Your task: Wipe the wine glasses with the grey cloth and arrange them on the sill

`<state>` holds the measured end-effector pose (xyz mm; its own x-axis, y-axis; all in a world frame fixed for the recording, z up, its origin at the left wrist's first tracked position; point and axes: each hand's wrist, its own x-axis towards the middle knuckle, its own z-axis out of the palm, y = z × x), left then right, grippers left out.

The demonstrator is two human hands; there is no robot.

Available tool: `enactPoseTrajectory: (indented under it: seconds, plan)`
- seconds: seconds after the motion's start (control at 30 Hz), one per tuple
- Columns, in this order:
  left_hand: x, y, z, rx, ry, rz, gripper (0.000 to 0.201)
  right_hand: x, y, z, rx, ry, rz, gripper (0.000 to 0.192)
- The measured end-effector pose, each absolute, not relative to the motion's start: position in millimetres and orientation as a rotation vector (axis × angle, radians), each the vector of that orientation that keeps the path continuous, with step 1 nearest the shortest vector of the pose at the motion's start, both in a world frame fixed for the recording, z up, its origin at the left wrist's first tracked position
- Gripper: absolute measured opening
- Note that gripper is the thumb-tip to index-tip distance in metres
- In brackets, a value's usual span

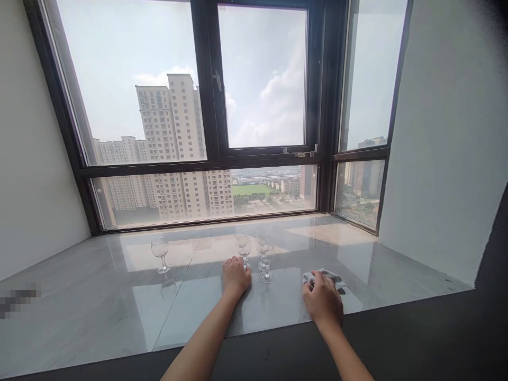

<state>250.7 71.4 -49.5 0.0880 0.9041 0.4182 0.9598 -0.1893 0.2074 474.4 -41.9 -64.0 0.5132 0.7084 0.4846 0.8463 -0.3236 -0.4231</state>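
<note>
While my right grip [323,299] clasps a grey cloth [333,277], my left grip [237,276] overlaps a clear stemmed wineglass [243,245], hold uncertain; similar wineglasses [267,262] beside it, lone wineglass [160,248] farther left; number finished unclear.

Dark window frame [206,32], divided into upper and lower sections; pale handle [216,80] at left edge of central sash [220,119], metal stay [301,154] at lower right. Outside: beige high-rise buildings [184,121], green field [251,189], cloudy sky [264,53]. Flanking: pale left wall [27,159], pale right wall [440,132].
</note>
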Motion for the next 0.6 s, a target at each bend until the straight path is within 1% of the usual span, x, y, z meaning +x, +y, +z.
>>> enactPoseTrajectory:
  seconds: [0.23,0.4,0.6]
  plan:
    - [251.0,70.5,-48.5,-2.229,-1.93,-0.682,0.023,475.1,-40.9,-65.1,-2.109,-1.268,-0.287,0.033]
    - [250.3,72.0,-49.9,-2.234,-1.923,-0.696,0.026,473.8,-42.7,-62.0,-2.106,-1.267,-0.264,0.033]
    - [249.4,72.7,-50.6,-2.246,-1.91,-0.698,0.022,474.4,-41.3,-64.2,-2.113,-1.269,-0.275,0.032]
